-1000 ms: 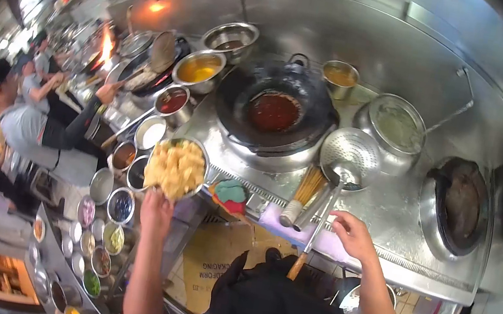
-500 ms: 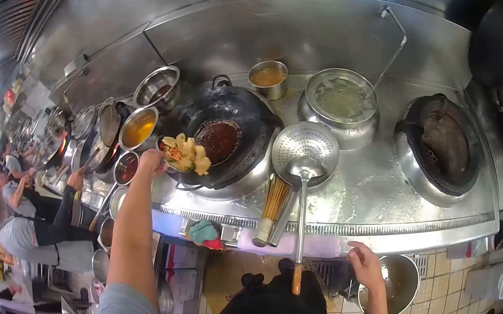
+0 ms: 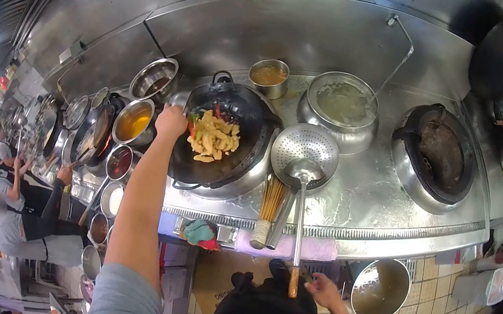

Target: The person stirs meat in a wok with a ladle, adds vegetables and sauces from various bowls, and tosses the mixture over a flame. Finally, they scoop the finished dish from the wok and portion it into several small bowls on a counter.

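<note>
My left hand is closed on a metal bowl, partly hidden behind it, at the left edge of the black wok. Golden fried pieces with bits of red lie inside the wok. My right hand, fingers parted and slightly curled, is just right of the wooden end of the ladle, apart from it. The ladle's bowl rests on a round perforated strainer. A bamboo brush lies beside the strainer, left of the ladle.
A pot of cloudy liquid and a small pot of orange liquid stand behind. At the right is another wok station; a bucket stands below the counter edge. Sauce bowls and a co-worker are at the left.
The fried pieces have gone from the bowl into the wok. My left hand has risen and the bowl has tipped. My right hand has moved down and left, closer to the ladle's handle.
</note>
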The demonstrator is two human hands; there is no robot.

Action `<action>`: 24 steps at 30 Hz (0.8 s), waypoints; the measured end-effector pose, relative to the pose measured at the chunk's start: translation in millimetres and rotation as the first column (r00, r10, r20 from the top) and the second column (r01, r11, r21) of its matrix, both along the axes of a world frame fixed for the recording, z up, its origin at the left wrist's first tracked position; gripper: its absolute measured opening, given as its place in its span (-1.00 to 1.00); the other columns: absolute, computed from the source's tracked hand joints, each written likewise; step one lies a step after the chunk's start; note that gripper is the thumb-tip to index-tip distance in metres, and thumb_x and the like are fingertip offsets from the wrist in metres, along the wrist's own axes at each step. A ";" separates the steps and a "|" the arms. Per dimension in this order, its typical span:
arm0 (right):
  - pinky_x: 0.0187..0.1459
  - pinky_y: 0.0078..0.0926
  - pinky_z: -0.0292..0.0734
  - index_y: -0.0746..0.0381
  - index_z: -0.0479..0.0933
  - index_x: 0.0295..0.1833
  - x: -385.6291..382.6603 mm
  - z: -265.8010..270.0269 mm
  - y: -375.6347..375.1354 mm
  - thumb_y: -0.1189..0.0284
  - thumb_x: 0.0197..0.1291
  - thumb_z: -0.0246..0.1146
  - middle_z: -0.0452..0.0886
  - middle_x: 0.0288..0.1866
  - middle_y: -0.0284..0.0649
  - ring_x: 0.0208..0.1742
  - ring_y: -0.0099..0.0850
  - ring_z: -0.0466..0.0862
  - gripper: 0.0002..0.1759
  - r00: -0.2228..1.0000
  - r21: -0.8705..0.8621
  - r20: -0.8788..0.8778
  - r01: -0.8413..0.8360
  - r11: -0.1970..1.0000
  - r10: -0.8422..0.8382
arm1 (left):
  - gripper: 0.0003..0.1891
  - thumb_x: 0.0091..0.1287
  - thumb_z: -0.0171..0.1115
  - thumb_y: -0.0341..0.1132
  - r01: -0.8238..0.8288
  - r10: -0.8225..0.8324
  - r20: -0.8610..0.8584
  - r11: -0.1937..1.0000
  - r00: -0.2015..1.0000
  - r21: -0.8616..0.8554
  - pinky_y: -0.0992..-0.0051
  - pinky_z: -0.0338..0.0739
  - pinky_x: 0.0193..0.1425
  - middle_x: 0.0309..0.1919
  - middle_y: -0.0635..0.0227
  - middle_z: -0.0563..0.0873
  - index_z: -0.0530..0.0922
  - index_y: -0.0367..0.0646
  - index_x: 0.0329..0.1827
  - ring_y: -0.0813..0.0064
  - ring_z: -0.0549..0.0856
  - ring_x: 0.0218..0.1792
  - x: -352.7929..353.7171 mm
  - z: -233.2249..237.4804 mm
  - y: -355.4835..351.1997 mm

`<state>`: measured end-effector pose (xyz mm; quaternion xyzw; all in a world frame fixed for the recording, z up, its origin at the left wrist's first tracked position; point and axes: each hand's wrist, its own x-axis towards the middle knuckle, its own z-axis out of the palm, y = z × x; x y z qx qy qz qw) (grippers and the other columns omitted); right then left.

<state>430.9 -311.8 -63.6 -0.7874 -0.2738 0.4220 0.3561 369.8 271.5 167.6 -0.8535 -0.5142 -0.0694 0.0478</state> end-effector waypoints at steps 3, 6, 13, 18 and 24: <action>-0.17 -0.41 0.52 0.31 0.30 0.20 -8.8 -26.6 16.9 0.31 0.19 0.24 0.60 -0.22 -0.10 -0.23 -0.30 0.62 -0.47 0.875 0.070 -0.454 0.223 0.972 -0.168 | -0.77 0.15 0.09 -0.31 0.068 -0.073 0.048 0.992 0.996 0.102 0.18 0.54 -0.05 0.23 0.00 0.39 0.61 -0.14 -0.19 0.05 0.64 -0.10 -9.6 22.3 -17.2; -0.17 -0.40 0.51 0.33 0.31 0.15 -8.1 37.6 50.7 0.27 0.15 0.28 0.59 -0.19 -0.10 -0.23 -0.33 0.60 -0.45 0.770 0.077 -0.600 0.326 0.942 -0.218 | -0.84 0.11 0.22 -0.31 0.050 -0.096 0.192 0.971 0.977 0.234 0.20 0.55 -0.11 0.10 0.05 0.50 0.58 -0.15 -0.28 0.07 0.65 -0.19 -51.1 7.5 -0.9; -0.40 -0.45 0.51 0.35 0.40 0.04 77.2 17.5 71.7 0.40 0.15 0.15 0.60 -0.46 -0.09 -0.45 -0.37 0.64 -0.64 0.961 0.090 -0.246 -0.109 0.990 0.128 | -0.81 0.26 0.22 -0.34 0.302 0.570 0.821 0.788 -0.028 -0.537 0.50 0.52 -0.42 -0.52 0.39 0.56 0.42 -0.14 -0.46 0.49 0.60 -0.49 -191.1 -46.3 -24.3; -0.35 -0.46 0.53 0.32 0.38 0.08 120.8 83.6 136.5 0.46 0.16 0.12 0.62 -0.39 -0.07 -0.40 -0.38 0.67 -0.64 0.826 -0.087 0.216 -0.515 0.853 0.521 | -0.91 0.23 0.10 -0.36 0.303 0.647 0.597 0.756 -0.474 -0.580 0.47 0.48 -0.41 -0.40 0.37 0.55 0.40 -0.13 -0.28 0.46 0.56 -0.48 -310.0 -101.0 -153.0; -0.20 -0.59 0.42 0.25 0.34 0.19 99.7 150.2 270.8 0.49 0.28 0.08 0.48 -0.34 -0.31 -0.32 -0.54 0.48 -0.64 0.729 0.125 0.216 -0.680 0.722 0.649 | -0.91 0.21 0.09 -0.23 -0.222 0.398 0.451 0.502 -0.799 -0.836 0.44 0.34 -0.32 -0.39 0.51 0.47 0.45 0.06 -0.25 0.53 0.45 -0.39 -422.0 -196.2 -473.2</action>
